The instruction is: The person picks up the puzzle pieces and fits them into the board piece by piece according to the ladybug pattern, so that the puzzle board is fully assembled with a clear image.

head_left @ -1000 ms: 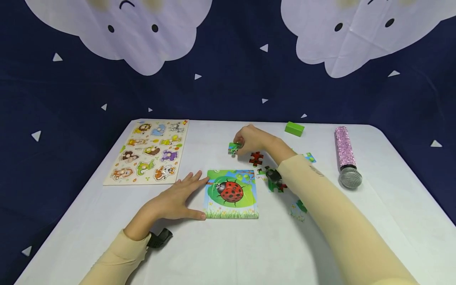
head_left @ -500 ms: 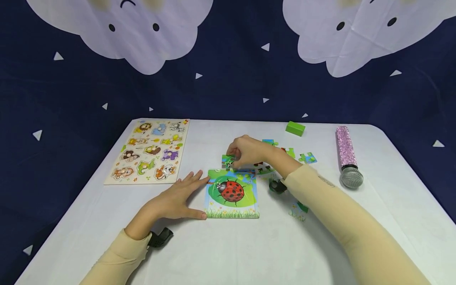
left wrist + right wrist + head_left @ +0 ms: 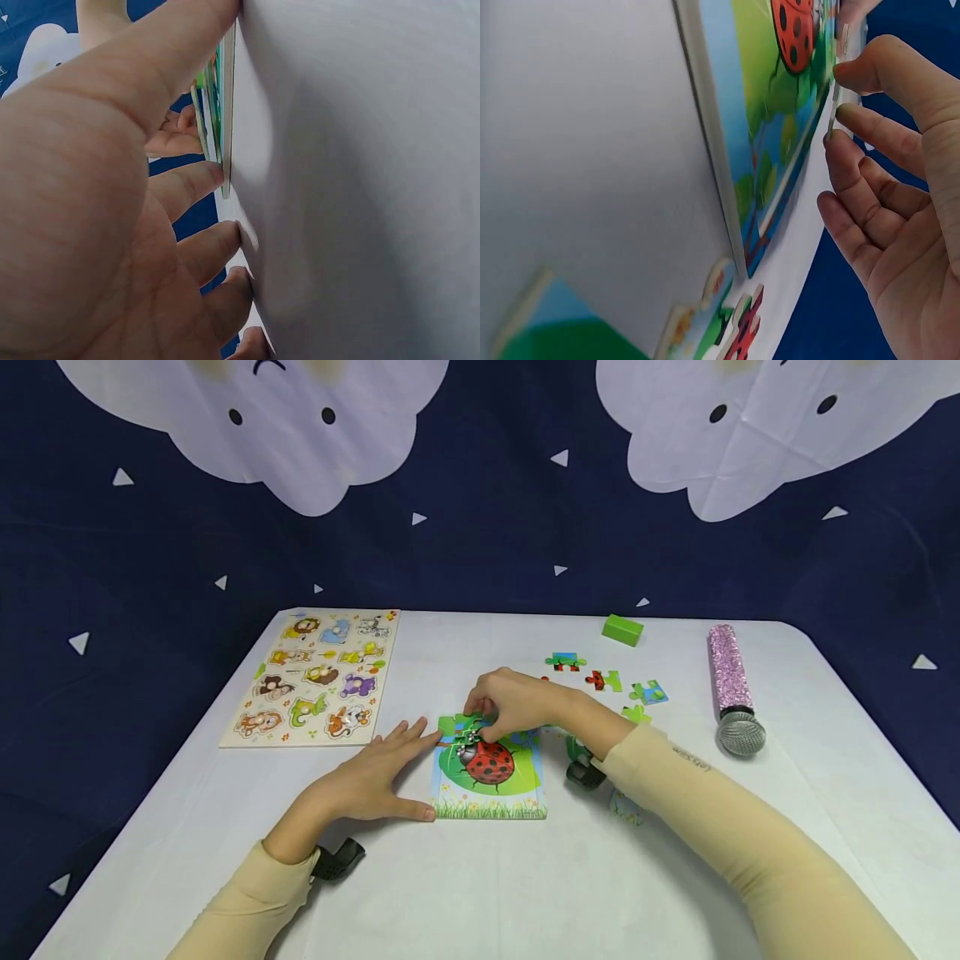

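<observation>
A square ladybug puzzle board (image 3: 491, 808) lies on the white table in the head view. My left hand (image 3: 375, 781) rests at its left edge, fingers spread and straight; in the left wrist view, the index fingertip touches the board's side. Between thumb and fingers, my right hand (image 3: 517, 700) pinches a green jigsaw piece (image 3: 467, 725) over the board's upper left corner. That piece (image 3: 835, 106) shows edge-on in the right wrist view, and part of it is hidden by the fingers. Beneath it the printed ladybug (image 3: 487, 766) stays mostly visible.
Several loose jigsaw pieces (image 3: 603, 681) lie right of the board, some hidden under the right arm. An animal knob puzzle (image 3: 318, 677) sits at the back left. A green block (image 3: 622, 630) and a pink glittery microphone (image 3: 730, 681) are at the right.
My right hand has brought the pinched piece toward me, from behind the board to over its upper left corner. The left hand has stayed in place.
</observation>
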A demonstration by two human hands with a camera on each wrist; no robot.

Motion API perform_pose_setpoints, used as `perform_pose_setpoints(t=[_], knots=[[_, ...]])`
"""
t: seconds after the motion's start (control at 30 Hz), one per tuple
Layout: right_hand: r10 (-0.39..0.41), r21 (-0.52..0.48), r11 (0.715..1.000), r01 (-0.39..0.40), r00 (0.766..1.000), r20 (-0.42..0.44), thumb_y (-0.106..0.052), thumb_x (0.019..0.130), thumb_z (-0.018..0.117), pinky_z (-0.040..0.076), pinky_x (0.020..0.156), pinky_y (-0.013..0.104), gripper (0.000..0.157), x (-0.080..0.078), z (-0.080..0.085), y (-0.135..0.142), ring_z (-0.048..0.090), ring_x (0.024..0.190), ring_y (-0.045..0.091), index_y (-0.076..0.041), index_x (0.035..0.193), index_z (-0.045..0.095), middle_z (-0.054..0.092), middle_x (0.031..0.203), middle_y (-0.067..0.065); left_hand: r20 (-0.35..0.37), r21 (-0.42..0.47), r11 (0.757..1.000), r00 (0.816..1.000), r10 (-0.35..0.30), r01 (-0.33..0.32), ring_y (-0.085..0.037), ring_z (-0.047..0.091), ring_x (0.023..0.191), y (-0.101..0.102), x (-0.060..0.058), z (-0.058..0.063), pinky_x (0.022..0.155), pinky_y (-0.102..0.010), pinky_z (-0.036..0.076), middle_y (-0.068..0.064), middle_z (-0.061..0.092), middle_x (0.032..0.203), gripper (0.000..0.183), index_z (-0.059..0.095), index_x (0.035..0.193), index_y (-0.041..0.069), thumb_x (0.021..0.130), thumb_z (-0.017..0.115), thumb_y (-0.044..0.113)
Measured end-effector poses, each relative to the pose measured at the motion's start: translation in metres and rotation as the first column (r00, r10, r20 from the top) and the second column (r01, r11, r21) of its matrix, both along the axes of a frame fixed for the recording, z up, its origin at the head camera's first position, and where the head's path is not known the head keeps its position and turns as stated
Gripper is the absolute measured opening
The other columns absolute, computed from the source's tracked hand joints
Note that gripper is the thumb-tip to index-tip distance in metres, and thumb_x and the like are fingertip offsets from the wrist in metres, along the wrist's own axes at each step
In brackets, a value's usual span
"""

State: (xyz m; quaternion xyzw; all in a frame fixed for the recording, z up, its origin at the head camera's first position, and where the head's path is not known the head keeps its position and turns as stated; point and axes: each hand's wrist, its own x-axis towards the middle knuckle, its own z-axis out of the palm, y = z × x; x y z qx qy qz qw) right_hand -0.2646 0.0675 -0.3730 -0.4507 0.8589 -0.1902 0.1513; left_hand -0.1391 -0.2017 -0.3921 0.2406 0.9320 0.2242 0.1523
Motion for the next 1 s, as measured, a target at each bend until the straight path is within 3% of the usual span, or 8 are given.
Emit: perform_pose_setpoints(t=[0.43, 1.0], knots=[[0.054, 0.044, 0.998, -0.053, 0.998, -0.019, -0.024, 0.090, 0.083, 0.059, 0.086, 0.026, 0.038, 0.010, 0.000, -0.012, 0.066, 0.096, 0.012, -0.009, 0.124, 0.079, 0.074, 0.116, 0.003, -0.011, -0.003, 1.000, 1.000, -0.012, 0.012, -0.052, 0.017, 0.164, -0.001, 0.000, -0.001, 0.127, -0.079, 0.018, -0.022, 0.020, 0.179, 0.108, 0.034, 0.169, 0.014, 0.085, 0.087, 0.056], [0.055, 0.055, 0.997, -0.052, 0.997, -0.058, -0.028, 0.090, 0.085, 0.060, 0.091, 0.029, 0.037, 0.016, -0.001, -0.019, 0.066, 0.099, 0.012, -0.010, 0.122, 0.079, 0.073, 0.112, 0.003, -0.002, -0.005, 1.000, 1.000, -0.010, 0.010, -0.052, 0.015, 0.165, -0.001, 0.001, -0.001, 0.127, -0.079, 0.017, -0.021, 0.018, 0.179, 0.108, 0.033, 0.170, 0.014, 0.086, 0.086, 0.058]])
